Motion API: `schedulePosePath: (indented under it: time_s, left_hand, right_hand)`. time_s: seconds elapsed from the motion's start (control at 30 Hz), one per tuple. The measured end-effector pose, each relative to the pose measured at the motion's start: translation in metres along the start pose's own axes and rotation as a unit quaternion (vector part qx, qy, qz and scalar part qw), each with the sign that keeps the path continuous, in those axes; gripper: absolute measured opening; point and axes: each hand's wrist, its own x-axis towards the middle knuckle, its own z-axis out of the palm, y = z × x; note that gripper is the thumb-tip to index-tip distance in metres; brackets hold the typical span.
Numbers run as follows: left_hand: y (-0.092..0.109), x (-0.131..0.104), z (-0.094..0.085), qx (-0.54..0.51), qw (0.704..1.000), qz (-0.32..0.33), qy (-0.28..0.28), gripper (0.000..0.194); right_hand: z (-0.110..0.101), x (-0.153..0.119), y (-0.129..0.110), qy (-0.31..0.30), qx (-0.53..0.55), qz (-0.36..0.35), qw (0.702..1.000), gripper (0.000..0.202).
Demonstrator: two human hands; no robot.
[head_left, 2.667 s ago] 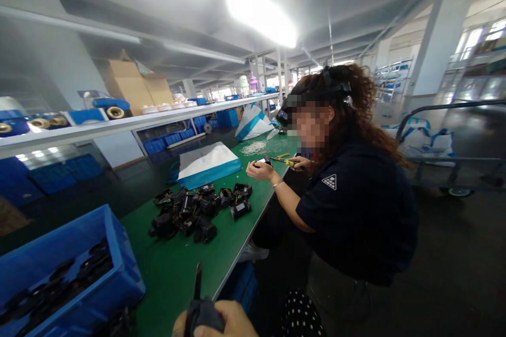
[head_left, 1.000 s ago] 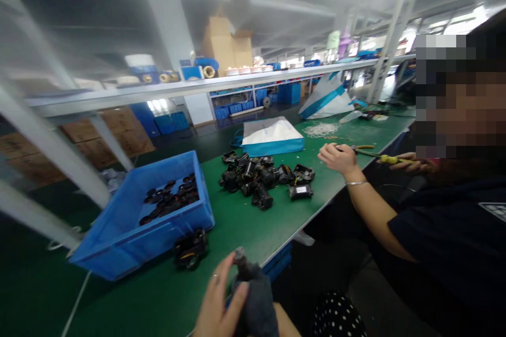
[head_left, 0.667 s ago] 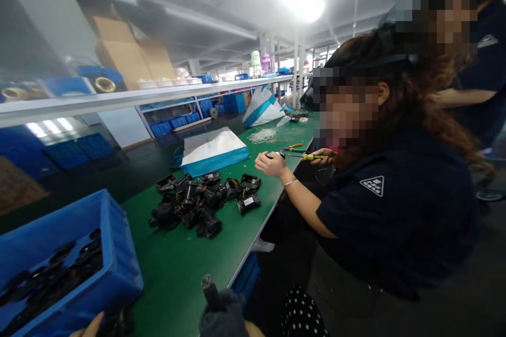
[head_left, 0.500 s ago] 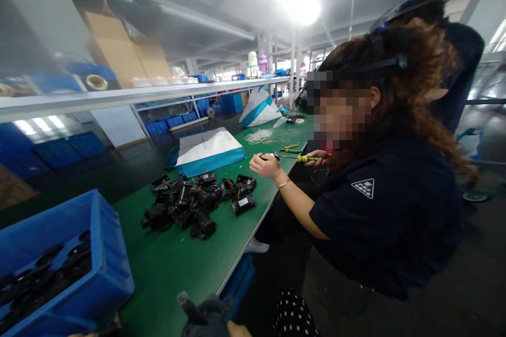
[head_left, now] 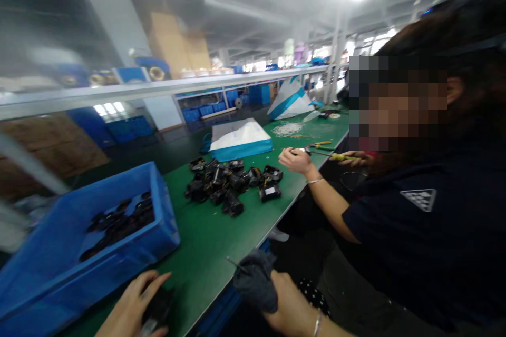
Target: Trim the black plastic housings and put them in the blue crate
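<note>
Right hand (head_left: 285,294) closed on dark grey cloth (head_left: 256,280), thin metal rod (head_left: 236,264) poking out toward worktop (head_left: 205,239), just past its right edge. Left hand (head_left: 132,303) curled round black part (head_left: 157,309), gripping it low by near end of worktop, beside blue bin (head_left: 168,213); part blurred, details unclear. Inside bin, small dark pieces (head_left: 122,221) heaped toward far end. Mid-worktop, jumbled pile of black housings (head_left: 233,184), one with white label (head_left: 270,190) at right side, nearest right edge. Just behind pile, white-and-blue bag (head_left: 241,142) lying flat. Over right edge, co-worker's hands (head_left: 295,160) holding small item and yellow-handled screwdriver (head_left: 339,157); pliers (head_left: 322,146) close by. Farther back, white strands (head_left: 287,129) and upright bag (head_left: 290,101).
</note>
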Motion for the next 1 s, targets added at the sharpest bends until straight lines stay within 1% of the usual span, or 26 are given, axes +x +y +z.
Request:
schedulePosePath:
  time_s: [0.03, 0.07, 0.1, 0.17, 0.2, 0.23, 0.27, 0.3, 0.37, 0.4, 0.43, 0.53, 0.6, 0.63, 0.67, 0.7, 0.73, 0.8, 0.83, 0.87, 0.93, 1.0]
  left_hand:
    - [0.003, -0.004, -0.009, 0.027, 0.999, 0.013, -0.038, 0.061]
    - [0.006, -0.006, -0.016, 0.063, 0.993, 0.030, -0.098, 0.067]
    - [0.008, -0.006, -0.020, 0.073, 0.988, 0.018, -0.134, 0.075]
    - [0.008, -0.007, -0.021, 0.064, 0.979, -0.043, -0.189, 0.092]
    - [0.006, -0.009, -0.018, 0.058, 0.977, -0.076, -0.192, 0.096]
    - [0.004, -0.012, -0.014, 0.053, 0.976, -0.097, -0.187, 0.095]
    - [0.001, -0.016, -0.009, 0.050, 0.978, -0.102, -0.174, 0.089]
    - [-0.002, -0.019, -0.004, 0.046, 0.982, -0.092, -0.158, 0.079]
    - [-0.008, -0.023, 0.002, 0.017, 0.991, -0.047, -0.126, 0.056]
    - [-0.010, -0.024, 0.004, -0.013, 0.993, -0.025, -0.113, 0.049]
    - [-0.010, -0.023, 0.004, -0.050, 0.994, -0.008, -0.101, 0.046]
    - [-0.004, -0.016, -0.001, -0.162, 0.984, 0.011, -0.071, 0.049]
    - [0.006, -0.012, -0.005, -0.202, 0.977, 0.020, -0.070, 0.051]
    - [0.012, -0.010, -0.006, -0.213, 0.974, 0.026, -0.075, 0.053]
    - [0.018, -0.009, -0.006, -0.221, 0.971, 0.033, -0.081, 0.054]
    - [0.025, -0.009, -0.006, -0.232, 0.968, 0.038, -0.085, 0.055]
    - [0.032, -0.008, -0.005, -0.252, 0.963, 0.037, -0.086, 0.057]
    - [0.048, -0.006, -0.001, -0.312, 0.945, 0.020, -0.094, 0.056]
    - [0.055, -0.005, 0.001, -0.340, 0.935, 0.008, -0.106, 0.053]
    - [0.062, -0.002, 0.003, -0.357, 0.925, 0.001, -0.128, 0.049]
    - [0.074, 0.005, 0.007, -0.346, 0.920, 0.013, -0.185, 0.041]
    - [0.081, 0.013, 0.009, -0.302, 0.927, 0.040, -0.217, 0.041]
  right_hand:
    - [0.020, -0.023, 0.001, -0.055, -0.064, -0.011, 0.996, 0.030]
    - [0.036, -0.046, 0.001, -0.103, -0.096, -0.019, 0.990, 0.030]
    - [0.048, -0.065, 0.002, -0.145, -0.121, -0.029, 0.981, 0.029]
    - [0.059, -0.094, 0.004, -0.213, -0.146, -0.045, 0.965, 0.028]
    - [0.060, -0.103, 0.005, -0.239, -0.160, -0.053, 0.956, 0.029]
    - [0.059, -0.108, 0.005, -0.262, -0.178, -0.060, 0.947, 0.031]
    - [0.056, -0.110, 0.004, -0.283, -0.198, -0.066, 0.936, 0.033]
    - [0.054, -0.111, 0.003, -0.301, -0.217, -0.071, 0.926, 0.035]
    - [0.049, -0.110, -0.002, -0.331, -0.250, -0.083, 0.906, 0.041]
    - [0.048, -0.108, -0.005, -0.342, -0.260, -0.088, 0.899, 0.043]
    - [0.046, -0.107, -0.010, -0.350, -0.268, -0.094, 0.893, 0.044]
    - [0.036, -0.103, -0.024, -0.363, -0.299, -0.114, 0.875, 0.042]
    - [0.026, -0.102, -0.033, -0.360, -0.321, -0.122, 0.867, 0.039]
    - [0.020, -0.102, -0.036, -0.355, -0.324, -0.121, 0.869, 0.038]
    - [0.015, -0.103, -0.039, -0.346, -0.313, -0.113, 0.877, 0.037]
    - [0.010, -0.104, -0.041, -0.335, -0.283, -0.101, 0.893, 0.035]
    - [0.007, -0.105, -0.043, -0.325, -0.231, -0.086, 0.913, 0.032]
    - [0.006, -0.107, -0.043, -0.300, -0.079, -0.057, 0.949, 0.032]
    - [0.008, -0.108, -0.043, -0.287, 0.006, -0.046, 0.957, 0.036]
    - [0.012, -0.109, -0.042, -0.274, 0.085, -0.040, 0.957, 0.044]
    - [0.025, -0.111, -0.039, -0.251, 0.214, -0.024, 0.944, 0.059]
    - [0.041, -0.114, -0.035, -0.220, 0.303, 0.011, 0.927, 0.061]
